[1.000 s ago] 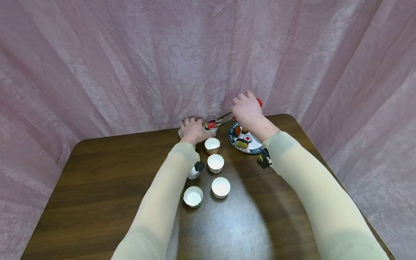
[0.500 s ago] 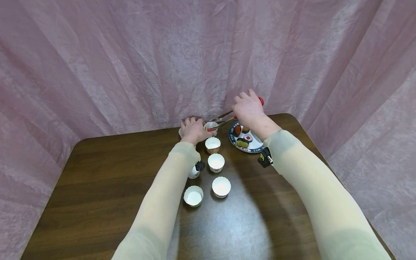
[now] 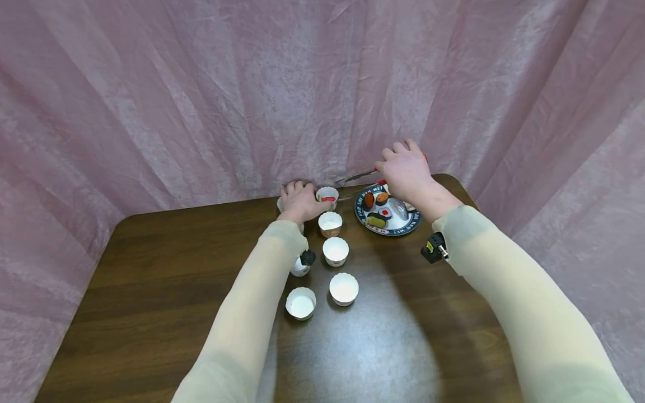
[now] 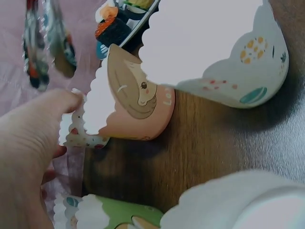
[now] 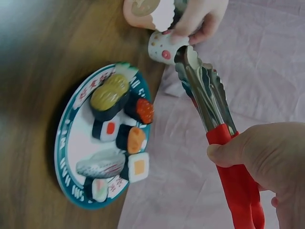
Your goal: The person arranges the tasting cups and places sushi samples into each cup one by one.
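Note:
My right hand (image 3: 405, 173) grips red-handled metal tongs (image 5: 234, 179), whose scalloped tips stand apart with nothing between them. They hang by the plate's left side, near the far cup. At the back of the table, my left hand (image 3: 300, 201) holds the rim of a white paper baking cup (image 5: 161, 48) with thumb and fingers. Something red (image 3: 328, 198) lies inside that cup. Next to the cups, a blue-rimmed round plate (image 3: 403, 230) bears several toy sushi pieces, among them a silvery fish one (image 5: 101, 164) and an orange-topped one (image 5: 144, 110).
Several more baking cups stand in two rows, including a peach one (image 4: 138, 102) and a nearer white one (image 3: 344, 289). The left forearm partly covers the left row. A pink curtain (image 3: 227, 112) hangs right behind the dark wooden table (image 3: 166, 280).
The red piece held in the tongs has gone down into the far cup and been let go. My right hand has drawn the tongs back to the right, over the plate. The left hand stays.

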Tool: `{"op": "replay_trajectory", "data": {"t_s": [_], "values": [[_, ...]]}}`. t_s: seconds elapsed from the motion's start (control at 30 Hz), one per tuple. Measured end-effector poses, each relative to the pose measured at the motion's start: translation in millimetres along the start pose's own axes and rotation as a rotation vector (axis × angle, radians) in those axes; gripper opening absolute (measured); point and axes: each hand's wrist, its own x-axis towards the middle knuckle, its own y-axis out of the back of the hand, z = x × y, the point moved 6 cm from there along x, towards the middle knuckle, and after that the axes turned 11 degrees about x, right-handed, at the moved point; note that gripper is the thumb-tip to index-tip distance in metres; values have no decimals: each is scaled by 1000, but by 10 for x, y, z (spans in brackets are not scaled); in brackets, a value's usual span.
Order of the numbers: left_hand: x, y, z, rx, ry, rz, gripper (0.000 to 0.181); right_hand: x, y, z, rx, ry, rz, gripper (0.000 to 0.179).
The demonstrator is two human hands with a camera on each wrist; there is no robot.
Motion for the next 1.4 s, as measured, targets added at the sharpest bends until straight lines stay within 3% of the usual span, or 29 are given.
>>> {"op": "replay_trajectory", "data": {"t_s": [0.17, 0.4, 0.73, 1.07, 1.4], "values": [[-34, 50, -32, -29, -3, 5, 71, -114, -40, 108, 10, -22, 4, 28], [-114, 175, -97, -34, -26, 93, 74, -224, -75, 218, 22, -36, 11, 31], [-150, 246, -274, -42, -74, 83, 75, -325, -85, 283, 26, -14, 47, 33], [-263, 329, -368, 14, -149, 114, 80, -387, -106, 336, 33, -7, 63, 40], [-491, 412, -373, -9, -267, 158, 92, -555, -47, 397, 54, -16, 89, 48]]}}
